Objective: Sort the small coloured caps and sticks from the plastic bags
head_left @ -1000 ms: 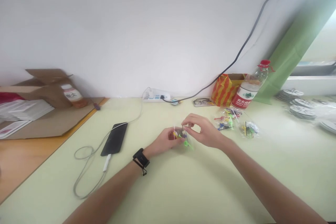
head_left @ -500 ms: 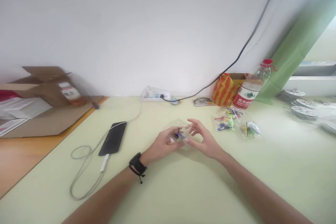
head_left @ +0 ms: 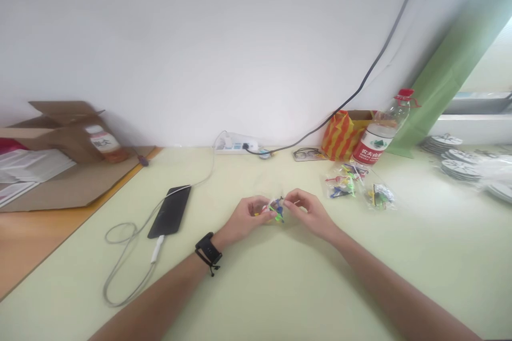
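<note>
Just below the frame's centre, the left hand (head_left: 245,220) has its grip clamped on small colourful pieces (head_left: 277,209), apparently steadying them over the table (head_left: 256,287) for the right hand (head_left: 311,216) at their edge; whether that one pinches anything, I cannot tell.

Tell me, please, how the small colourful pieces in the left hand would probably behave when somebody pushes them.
The colourful pieces look small and thin, so they are probably light. They stick out at different angles from the left hand, so a push might shift them apart.
</note>
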Demonstrator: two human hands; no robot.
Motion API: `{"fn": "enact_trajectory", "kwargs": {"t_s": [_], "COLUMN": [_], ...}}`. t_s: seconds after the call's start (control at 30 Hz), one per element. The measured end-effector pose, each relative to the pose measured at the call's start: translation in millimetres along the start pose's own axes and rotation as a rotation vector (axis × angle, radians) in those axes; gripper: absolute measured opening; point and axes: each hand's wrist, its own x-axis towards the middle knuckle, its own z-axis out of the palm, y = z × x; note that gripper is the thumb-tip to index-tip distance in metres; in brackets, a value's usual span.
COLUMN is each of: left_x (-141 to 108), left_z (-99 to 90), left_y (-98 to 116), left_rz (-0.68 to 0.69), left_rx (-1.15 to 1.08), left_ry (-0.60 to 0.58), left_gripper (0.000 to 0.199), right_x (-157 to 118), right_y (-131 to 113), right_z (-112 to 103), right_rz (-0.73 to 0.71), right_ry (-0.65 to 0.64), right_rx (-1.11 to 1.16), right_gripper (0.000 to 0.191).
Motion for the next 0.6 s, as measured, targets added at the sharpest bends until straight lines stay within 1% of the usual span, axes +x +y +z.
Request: {"fn": "enact_trajectory", "kwargs": {"t_s": [0.1, 0.13, 0.2, 0.3, 0.47, 0.6], "left_x": [-1.6, -2.3, -3.3, -3.4, -1.9, -0.5], "left_z": [2.9, 3.5, 3.7, 2.2, 3.2, 3.9], "left_y": [0.7, 1.6, 3.3, 2.8, -5.4, -5.0], "left_rz": [-0.039, -0.043, -0.031, -0.045, -0.104, -0.073], "left_rx": [-0.039, -0.057, -0.09, -0.096, -0.055, -0.089], "left_ry": [-0.029, -0.04, -0.047, -0.028, 0.057, 0.103], "left_gripper": [0.033, 0.034, 0.037, 0.041, 0.043, 0.038], "right_x": [-2.2, -2.8, -3.3, -3.1, -3.1, -2.0], "right_y": [-1.7, -2.4, -4.0, -6.5, -5.1, 0.1], "right_z": [5.9, 7.7, 9.9, 9.5, 9.4, 10.9], "right_rz": [0.01, 0.019, 0.033, 0.043, 0.082, 0.088], "right_ry": [-0.05, -0.071, -0.088, -0.054, 0.044, 0.095], "right_rx": [0.079, 0.088, 0.095, 0.141, 0.207, 0.236], "right_gripper": [0.035, 0.036, 0.031, 0.03, 0.039, 0.037]}}
